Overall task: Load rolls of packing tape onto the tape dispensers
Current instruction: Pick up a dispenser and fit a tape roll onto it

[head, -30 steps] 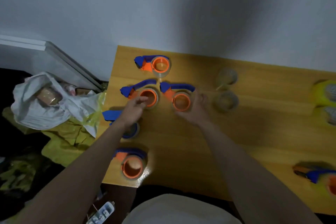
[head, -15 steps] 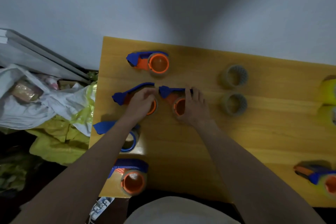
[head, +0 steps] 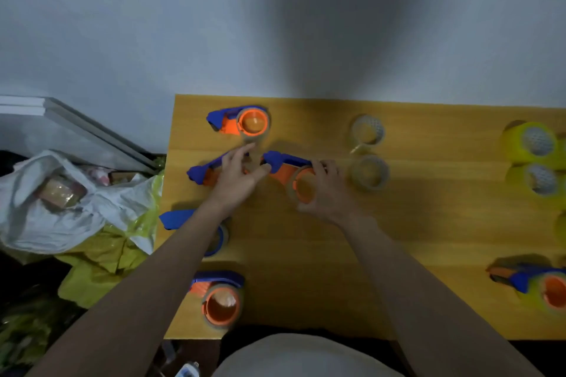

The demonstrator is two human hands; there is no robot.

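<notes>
Several blue-and-orange tape dispensers lie on the wooden table (head: 398, 254). My right hand (head: 327, 193) grips the middle dispenser (head: 288, 168) around its orange hub and clear tape roll. My left hand (head: 235, 177) lies over a second dispenser (head: 199, 170), with its thumb against the blue nose of the middle one. Another loaded dispenser (head: 242, 121) sits at the back, one (head: 220, 300) at the near edge, and one (head: 177, 219) is partly hidden under my left forearm. Two loose clear tape rolls (head: 369, 151) lie right of my hands.
Yellow tape rolls (head: 533, 156) stand at the far right, with a further dispenser (head: 539, 288) at the near right. A white and yellow plastic bag (head: 76, 208) with a tape roll inside lies off the table's left edge. A wall rises behind the table.
My right hand has slid from on top of the middle dispenser to gripping its hub and roll. My left hand shifted right, its thumb reaching that dispenser's nose.
</notes>
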